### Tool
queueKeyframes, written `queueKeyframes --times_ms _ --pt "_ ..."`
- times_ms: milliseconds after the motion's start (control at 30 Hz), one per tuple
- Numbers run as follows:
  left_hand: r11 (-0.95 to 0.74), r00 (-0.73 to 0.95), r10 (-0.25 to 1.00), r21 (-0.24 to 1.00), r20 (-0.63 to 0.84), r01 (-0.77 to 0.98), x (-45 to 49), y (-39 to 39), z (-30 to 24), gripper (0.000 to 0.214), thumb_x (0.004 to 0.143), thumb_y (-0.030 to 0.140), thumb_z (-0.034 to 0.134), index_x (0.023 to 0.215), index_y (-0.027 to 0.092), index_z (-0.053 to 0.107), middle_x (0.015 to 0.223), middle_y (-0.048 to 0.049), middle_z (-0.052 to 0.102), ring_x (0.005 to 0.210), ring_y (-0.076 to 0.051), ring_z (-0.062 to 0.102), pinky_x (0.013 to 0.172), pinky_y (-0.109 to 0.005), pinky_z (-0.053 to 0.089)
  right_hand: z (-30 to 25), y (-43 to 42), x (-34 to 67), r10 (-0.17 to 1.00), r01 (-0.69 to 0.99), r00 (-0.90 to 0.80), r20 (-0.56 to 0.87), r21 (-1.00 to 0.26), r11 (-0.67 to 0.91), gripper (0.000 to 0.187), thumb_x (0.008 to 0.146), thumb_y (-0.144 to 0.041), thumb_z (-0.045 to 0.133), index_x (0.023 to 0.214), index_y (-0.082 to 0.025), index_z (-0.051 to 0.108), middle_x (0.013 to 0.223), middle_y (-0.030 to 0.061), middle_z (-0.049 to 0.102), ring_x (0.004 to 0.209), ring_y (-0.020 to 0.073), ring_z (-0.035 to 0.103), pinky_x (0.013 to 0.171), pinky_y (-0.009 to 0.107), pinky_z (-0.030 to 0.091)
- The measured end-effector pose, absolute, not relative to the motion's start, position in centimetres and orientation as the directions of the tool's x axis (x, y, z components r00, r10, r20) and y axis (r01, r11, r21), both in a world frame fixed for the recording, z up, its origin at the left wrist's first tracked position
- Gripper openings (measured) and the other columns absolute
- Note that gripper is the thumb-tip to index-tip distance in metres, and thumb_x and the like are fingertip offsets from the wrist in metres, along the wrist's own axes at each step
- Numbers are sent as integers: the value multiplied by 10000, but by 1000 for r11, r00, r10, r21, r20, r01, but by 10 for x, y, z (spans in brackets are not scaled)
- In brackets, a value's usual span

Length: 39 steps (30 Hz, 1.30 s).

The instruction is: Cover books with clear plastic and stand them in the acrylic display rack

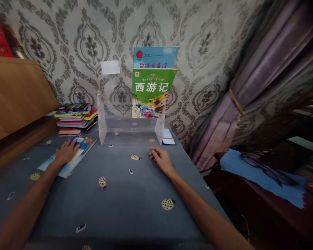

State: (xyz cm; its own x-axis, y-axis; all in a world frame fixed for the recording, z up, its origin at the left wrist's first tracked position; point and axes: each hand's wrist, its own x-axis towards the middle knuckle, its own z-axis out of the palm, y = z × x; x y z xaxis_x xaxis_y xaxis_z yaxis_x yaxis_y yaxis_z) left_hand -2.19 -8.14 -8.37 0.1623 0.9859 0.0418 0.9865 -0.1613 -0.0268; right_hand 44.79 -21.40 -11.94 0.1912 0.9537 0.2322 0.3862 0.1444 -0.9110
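Observation:
My left hand (67, 152) rests with spread fingers on a picture book (83, 150) with a blue and white cover, lying at an angle on the table's left side. My right hand (160, 158) is over the table in front of the clear acrylic rack (130, 137), its fingers loosely bent and apart, with nothing in them. In the rack's right part stand a green book (150, 93) with a colourful illustration and, behind and above it, a blue book (156, 57) with red lettering. The rack's left part lets the wallpaper show through.
A stack of books (74, 118) stands at the back left, near a wooden panel (18, 93). A phone-like object (169, 136) lies right of the rack. A white label (110, 67) is at the rack's upper left. Glasses (268, 168) rest on a blue cloth (232, 161) beyond the table's right edge.

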Motion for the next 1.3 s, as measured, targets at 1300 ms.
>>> queueKeyframes --times_ms 1300 --pt "-847 850 526 93 17 523 155 -160 -86 588 1044 550 223 1549 273 342 1659 -78 282 1517 -261 276 1217 -484 211 -110 -225 432 946 735 30 321 -649 197 298 946 -189 488 1141 -195 712 908 55 778 786 199 712 807 324 542"
